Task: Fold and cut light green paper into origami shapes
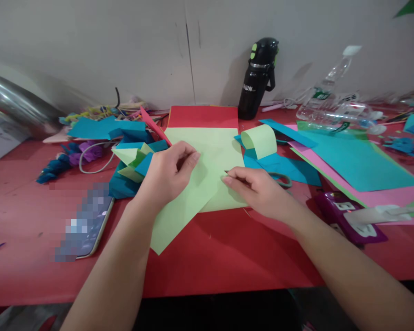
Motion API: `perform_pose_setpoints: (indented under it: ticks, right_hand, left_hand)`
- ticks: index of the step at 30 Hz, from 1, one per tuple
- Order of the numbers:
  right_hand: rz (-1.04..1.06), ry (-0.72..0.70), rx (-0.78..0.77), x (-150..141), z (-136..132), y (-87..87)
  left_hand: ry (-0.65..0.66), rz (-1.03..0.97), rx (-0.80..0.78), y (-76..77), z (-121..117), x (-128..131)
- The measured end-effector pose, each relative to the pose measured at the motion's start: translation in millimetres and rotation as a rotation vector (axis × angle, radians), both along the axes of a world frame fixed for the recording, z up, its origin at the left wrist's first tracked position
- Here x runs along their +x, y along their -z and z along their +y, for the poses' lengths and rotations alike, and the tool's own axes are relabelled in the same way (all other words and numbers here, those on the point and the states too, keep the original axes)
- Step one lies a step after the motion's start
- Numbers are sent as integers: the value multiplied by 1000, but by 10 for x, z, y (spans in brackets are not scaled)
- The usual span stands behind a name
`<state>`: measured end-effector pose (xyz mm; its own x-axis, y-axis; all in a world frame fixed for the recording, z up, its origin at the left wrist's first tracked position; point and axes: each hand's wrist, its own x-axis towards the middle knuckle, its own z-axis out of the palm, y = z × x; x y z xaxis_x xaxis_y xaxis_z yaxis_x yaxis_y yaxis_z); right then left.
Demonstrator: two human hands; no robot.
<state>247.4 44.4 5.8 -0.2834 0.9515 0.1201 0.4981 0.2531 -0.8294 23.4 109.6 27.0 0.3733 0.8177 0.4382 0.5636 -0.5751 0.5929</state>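
My left hand (pixel 170 172) is over a light green sheet of paper (pixel 175 225), its fingers curled and thumb against the forefinger. Whatever it pinches, if anything, is hidden. My right hand (pixel 253 186), closed, holds a thin dark-pointed thing (pixel 227 172); only its tip shows, so I cannot tell its kind. The sheet lies slanted, one corner towards me, over another light green sheet (pixel 224 203). Beneath both is red paper (pixel 203 117). A curled light green strip (pixel 262 141) stands beyond my right hand, and a grey-green loop (pixel 282 179) shows behind the wrist.
Folded blue and green paper (pixel 131 158) and a phone (pixel 89 225) lie left. A black bottle (pixel 257 80) stands by the wall. To the right are blue sheets (pixel 362 161), clear plastic bottles (pixel 327 87) and a purple device (pixel 348 216) on the red table (pixel 227 262).
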Motion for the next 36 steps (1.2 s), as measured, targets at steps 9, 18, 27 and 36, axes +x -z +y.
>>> perform_pose_setpoints:
  ticks: [9,18,27,36]
  right_hand:
    - [-21,-29,24,6,-18,-28]
    - [-104,39,378,0,-43,-54]
    - [-164,32,614,5,-13,19]
    - [-126,7,612,-4,-7,23]
  left_hand:
    - [54,-77,-66,-56,-30,5]
    - [79,-326,-82,-98,-2,-65]
    - [28,-443,-49,-53,-1,-13]
    - [75,-574,-148,-16,4,11]
